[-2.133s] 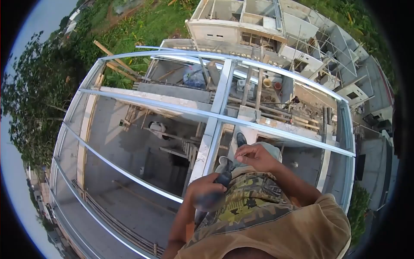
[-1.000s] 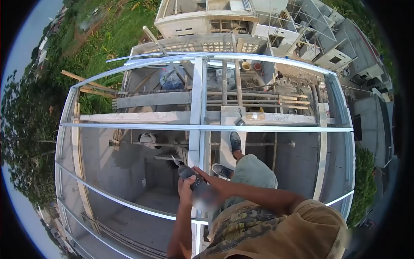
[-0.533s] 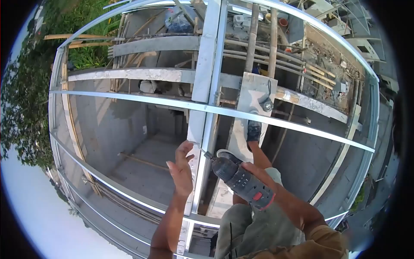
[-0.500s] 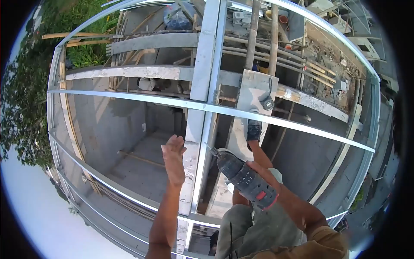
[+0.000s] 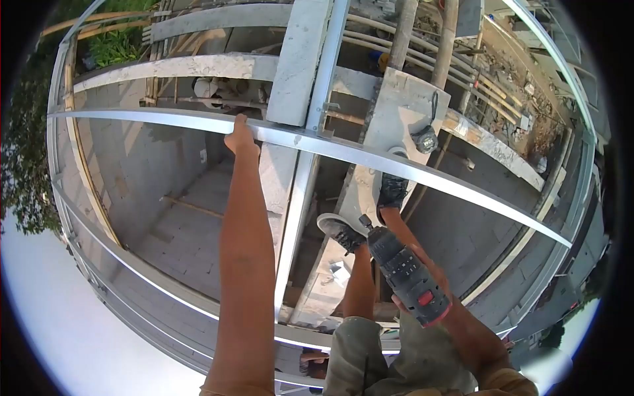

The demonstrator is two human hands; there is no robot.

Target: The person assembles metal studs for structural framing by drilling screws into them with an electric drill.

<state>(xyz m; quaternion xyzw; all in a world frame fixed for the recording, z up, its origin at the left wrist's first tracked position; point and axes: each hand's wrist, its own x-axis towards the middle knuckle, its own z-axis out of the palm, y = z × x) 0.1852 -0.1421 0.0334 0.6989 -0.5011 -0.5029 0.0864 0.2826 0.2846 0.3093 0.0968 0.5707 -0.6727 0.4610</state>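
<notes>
My left hand [image 5: 242, 136] is closed round a long silver metal bar [image 5: 370, 158] that crosses the view from side to side. My right hand [image 5: 432, 270] grips a black and red cordless drill [image 5: 411, 277], its chuck pointing up and to the left. The drill is below the bar and does not touch it. A second metal beam [image 5: 335, 59] runs lengthwise and meets the bar near the middle, beside a pale concrete beam [image 5: 300, 63].
My shoes stand on a concrete plank [image 5: 406, 109], where a dark round tool [image 5: 424, 139] with a strap lies. Deep block-walled openings drop on both sides. Wooden poles [image 5: 404, 36] are at the top. A person [image 5: 314, 364] shows low down; a pale helmet [image 5: 205, 87] is below.
My left hand has moved up from open air and taken hold of the bar. The drill has shifted right and down. The view has tilted, and my left shoe has come into sight.
</notes>
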